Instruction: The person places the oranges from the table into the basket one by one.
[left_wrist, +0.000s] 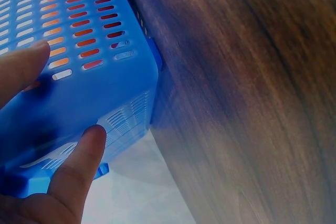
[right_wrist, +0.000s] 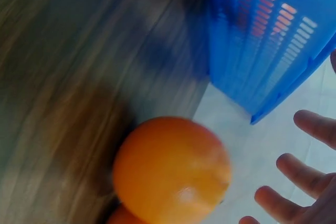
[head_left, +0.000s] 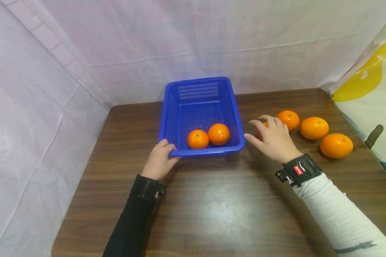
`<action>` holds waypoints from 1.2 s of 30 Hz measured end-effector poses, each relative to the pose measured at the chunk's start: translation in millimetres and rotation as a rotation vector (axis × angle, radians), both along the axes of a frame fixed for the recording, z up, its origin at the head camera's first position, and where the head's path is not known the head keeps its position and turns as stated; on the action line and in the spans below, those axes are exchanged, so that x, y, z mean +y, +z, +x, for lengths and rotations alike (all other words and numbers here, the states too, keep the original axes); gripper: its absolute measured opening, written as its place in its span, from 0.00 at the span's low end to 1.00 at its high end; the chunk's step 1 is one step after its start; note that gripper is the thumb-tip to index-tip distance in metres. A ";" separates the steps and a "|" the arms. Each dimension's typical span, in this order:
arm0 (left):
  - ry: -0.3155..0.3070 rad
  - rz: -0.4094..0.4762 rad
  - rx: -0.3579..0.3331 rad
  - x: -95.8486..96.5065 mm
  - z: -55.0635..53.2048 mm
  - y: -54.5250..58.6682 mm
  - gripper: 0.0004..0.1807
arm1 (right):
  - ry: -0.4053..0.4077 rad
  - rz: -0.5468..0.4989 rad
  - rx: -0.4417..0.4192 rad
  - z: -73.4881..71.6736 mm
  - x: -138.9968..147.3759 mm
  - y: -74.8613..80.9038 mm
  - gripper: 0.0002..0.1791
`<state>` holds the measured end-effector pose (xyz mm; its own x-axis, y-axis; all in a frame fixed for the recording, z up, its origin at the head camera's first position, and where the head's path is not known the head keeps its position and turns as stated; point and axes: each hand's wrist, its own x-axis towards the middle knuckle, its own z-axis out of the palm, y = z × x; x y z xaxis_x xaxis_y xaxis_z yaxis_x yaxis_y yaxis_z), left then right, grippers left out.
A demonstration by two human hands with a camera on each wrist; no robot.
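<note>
A blue plastic basket [head_left: 201, 153] stands on the table with two oranges [head_left: 219, 134] near its front end. My left hand [head_left: 159, 159] grips the rim at the basket's near left corner; in the left wrist view a thumb and finger press its outer walls. My right hand [head_left: 274, 139] is just right of the basket with fingers spread, holding nothing. Under and behind it an orange [head_left: 260, 136] is mostly hidden. Farther right lie more oranges, one close behind the hand [head_left: 288, 119], another [head_left: 314, 128], and the nearest one [head_left: 336, 145]. The right wrist view shows one orange [right_wrist: 170, 171] apart from the fingers.
The brown wooden table [head_left: 212, 207] has rounded corners. Pale cloth [head_left: 141, 43] hangs behind and at the left. On the right, a cloth with a yellow print [head_left: 360, 84] hangs beside the table's edge.
</note>
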<state>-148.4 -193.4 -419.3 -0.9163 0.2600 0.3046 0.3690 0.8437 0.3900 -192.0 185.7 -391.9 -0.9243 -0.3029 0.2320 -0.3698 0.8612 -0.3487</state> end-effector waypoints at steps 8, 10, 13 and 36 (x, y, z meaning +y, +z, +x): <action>0.007 0.000 -0.006 0.0 -0.4 -0.6 0.08 | -0.060 0.015 -0.055 -4.5 16.2 -6.7 0.32; 0.008 -0.002 -0.005 -0.2 0.1 0.0 0.08 | -0.066 0.012 -0.064 -5.7 18.7 -7.9 0.32; 0.006 -0.002 0.002 -0.3 0.0 0.1 0.08 | -0.075 0.012 -0.064 -8.1 22.0 -10.1 0.31; -0.009 0.005 0.033 0.4 1.0 -0.7 0.09 | -0.080 -0.017 -0.118 -28.3 36.0 -27.3 0.32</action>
<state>-147.4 -192.9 -420.1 -0.9032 0.2669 0.3360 0.3897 0.8381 0.3817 -220.4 221.7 -419.3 -0.9665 -0.2241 0.1252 -0.2558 0.8798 -0.4006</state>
